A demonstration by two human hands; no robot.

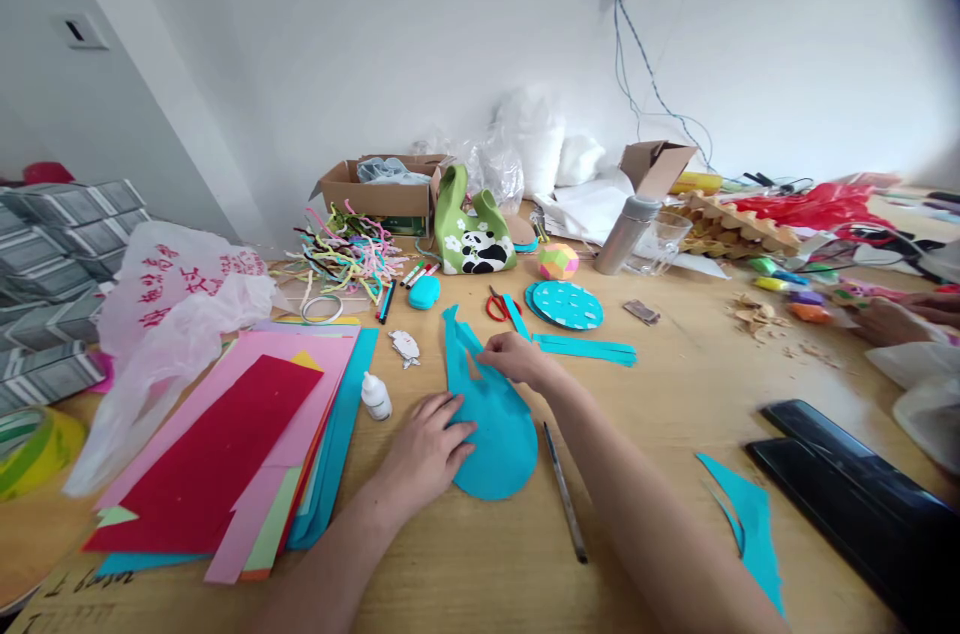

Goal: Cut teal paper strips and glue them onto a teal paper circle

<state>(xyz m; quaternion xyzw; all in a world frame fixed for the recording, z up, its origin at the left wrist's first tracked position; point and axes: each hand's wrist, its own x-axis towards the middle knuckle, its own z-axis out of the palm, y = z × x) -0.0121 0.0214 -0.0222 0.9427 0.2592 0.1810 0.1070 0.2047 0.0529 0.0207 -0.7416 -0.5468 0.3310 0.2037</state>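
A blue paper cut-out (pixel 496 454) lies on the table in front of me, round at the near end with narrow strips rising at the far end. My left hand (pixel 424 444) rests on its left edge, fingers spread and partly on the table. At the upper part, my right hand (pixel 516 356) is closed on the paper, with its fingertips beside a gap between the strips. A pen (pixel 564 492) lies just right of the cut-out. Left of it stand a small white glue bottle (pixel 376 397) and a white paper fish shape (pixel 405 347).
Stacked coloured paper (pixel 225 454) covers the left side. Beyond my hands are red-handled scissors (pixel 496 306), blue strips (pixel 589 348), spotted blue discs (pixel 566 304) and a panda bag (pixel 478 239). A steel flask (pixel 628 236) stands behind. Another person's hand (pixel 896 322) is at right, near a black device (pixel 840 474).
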